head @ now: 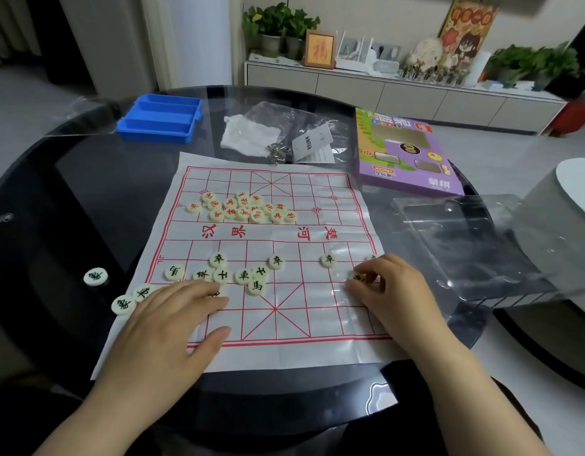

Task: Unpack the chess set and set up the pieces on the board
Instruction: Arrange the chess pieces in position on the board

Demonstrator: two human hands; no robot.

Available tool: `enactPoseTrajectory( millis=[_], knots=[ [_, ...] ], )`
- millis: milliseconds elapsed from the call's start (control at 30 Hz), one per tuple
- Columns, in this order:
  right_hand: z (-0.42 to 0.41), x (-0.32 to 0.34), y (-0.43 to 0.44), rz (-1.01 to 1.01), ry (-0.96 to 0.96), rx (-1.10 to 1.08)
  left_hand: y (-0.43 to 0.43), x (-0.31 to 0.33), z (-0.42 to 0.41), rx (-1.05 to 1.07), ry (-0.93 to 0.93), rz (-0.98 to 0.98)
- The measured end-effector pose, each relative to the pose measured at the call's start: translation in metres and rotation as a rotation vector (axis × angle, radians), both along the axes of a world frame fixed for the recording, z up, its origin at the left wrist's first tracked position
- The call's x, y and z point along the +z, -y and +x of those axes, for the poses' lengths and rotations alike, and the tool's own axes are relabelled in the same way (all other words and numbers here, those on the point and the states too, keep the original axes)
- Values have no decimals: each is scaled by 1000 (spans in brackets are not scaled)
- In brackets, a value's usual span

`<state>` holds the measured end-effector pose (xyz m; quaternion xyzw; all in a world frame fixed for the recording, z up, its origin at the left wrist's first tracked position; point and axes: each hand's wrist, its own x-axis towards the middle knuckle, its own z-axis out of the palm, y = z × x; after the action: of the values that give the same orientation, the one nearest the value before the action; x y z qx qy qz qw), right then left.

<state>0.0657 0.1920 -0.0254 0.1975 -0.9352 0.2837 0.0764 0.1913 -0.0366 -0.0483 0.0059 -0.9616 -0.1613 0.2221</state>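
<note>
Right now I see the board sheet point(251, 245) lying flat on the dark glass table point(87, 192), its river band of red characters running left to right and its long lines running away from me, the whole sheet turned slightly clockwise. On the far half of the board sheet, the red pieces point(243, 207) sit heaped in one loose cluster. On the near half, three black soldiers stand apart along one row, and the other black pieces point(232, 274) crowd toward the left. Three black pieces lie off the board sheet's left edge on the glass. My left hand point(172, 317) rests open and flat, fingers covering one piece. My right hand point(383, 284) pinches a black piece point(357, 277) near the board sheet's right edge. Beyond the board sheet's far right corner lies the purple box point(403, 153); beyond its far left, a blue tray point(159, 118).
</note>
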Motion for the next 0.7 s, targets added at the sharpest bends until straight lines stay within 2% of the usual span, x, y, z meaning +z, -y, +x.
enactPoseTrajectory(
  millis=[700],
  knots=[
    [0,-4,-9,-35,-20,25,3,-4,0,-22,-8,9]
  ],
)
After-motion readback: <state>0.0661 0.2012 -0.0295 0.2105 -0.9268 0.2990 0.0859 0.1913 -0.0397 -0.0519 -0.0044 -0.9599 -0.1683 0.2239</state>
